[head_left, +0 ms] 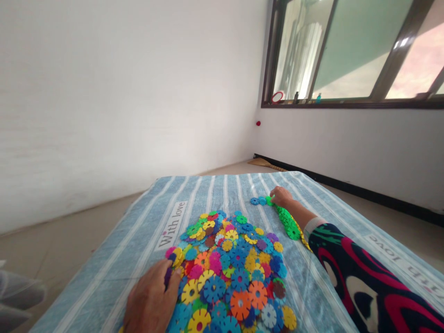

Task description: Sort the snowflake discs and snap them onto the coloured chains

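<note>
A heap of colourful plastic snowflake discs (239,280) with notched rims lies on the striped cloth (135,231). At the heap's near left edge is my left hand (152,296), its thumb and fingers closed around a dark purple notched disc (168,276). Farther off to the right, my right hand (282,196) reaches down with bent fingers onto a green notched disc (269,200); the fingertips are partly hidden. Two blue discs (258,200) lie just left of it. Under my right forearm runs a row of joined green discs (287,223), with a yellow row (305,241) beside it.
The cloth-covered surface ends at a far edge before the white wall (132,92). A window (347,51) with small items on its sill is at the upper right. On the floor beyond lies a straw-coloured broom (260,162). Something whitish and see-through (17,293) stands at lower left.
</note>
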### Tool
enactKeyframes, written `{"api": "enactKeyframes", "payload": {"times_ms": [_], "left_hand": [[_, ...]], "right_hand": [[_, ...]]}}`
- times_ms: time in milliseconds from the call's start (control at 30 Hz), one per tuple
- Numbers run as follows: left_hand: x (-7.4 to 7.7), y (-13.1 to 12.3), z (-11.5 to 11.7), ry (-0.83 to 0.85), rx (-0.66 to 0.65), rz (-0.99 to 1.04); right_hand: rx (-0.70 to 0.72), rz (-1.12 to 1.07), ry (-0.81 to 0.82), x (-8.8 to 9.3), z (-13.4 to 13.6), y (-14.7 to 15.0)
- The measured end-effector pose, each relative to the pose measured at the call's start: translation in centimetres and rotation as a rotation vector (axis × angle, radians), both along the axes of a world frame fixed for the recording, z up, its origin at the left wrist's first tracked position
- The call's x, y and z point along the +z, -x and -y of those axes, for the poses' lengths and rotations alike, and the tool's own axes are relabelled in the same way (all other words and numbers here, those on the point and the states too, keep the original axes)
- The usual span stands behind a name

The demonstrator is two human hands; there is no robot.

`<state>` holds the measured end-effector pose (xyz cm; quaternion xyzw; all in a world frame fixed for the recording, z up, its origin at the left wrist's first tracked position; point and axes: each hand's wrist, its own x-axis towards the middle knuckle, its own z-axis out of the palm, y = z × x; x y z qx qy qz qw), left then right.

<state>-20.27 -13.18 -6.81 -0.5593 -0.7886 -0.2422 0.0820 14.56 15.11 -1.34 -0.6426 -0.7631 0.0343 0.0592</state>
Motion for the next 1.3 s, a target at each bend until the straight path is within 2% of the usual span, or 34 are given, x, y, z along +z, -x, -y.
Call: {"api": "enactKeyframes", "payload": {"times_ms": [200, 367, 533, 733, 900, 1067, 1300], "left_hand": [[-0.3, 0.2, 0.0, -0.036, -0.019, -0.01], [0.0, -0.1, -0.1, -0.032, -0.01, -0.001], [0.5, -0.4, -0.1, -0.014, -0.004, 0.014], [0.7, -0.5, -0.2, 0.006, -0.011, 0.002], [1.3, -1.0, -0.3, 0.038, 0.004, 0.0], [1.8, -1.2, -0.2, 0.077, 0.005, -0.01], [1.6, -1.0, -0.3, 0.069, 0.003, -0.029]], "right_hand": [[-0.045, -0.057, -0.093, 0.6, 1.1, -0.8], [0.013, -0.099, -0.146, 1.3, 3.8, -1.6], [0.109, -0.142, -0.16, 1.2, 8.8, -2.4], [0.241, -0.194, -0.088, 0.0, 16.2, -2.7], [0.223, -0.327, -0.019, -1.8, 20.4, -2.7], [0.191, -0.359, -0.036, -3.0, 22.1, -2.4], [0.158, -0.306, -0.1, -3.9, 22.8, -1.9]]}}
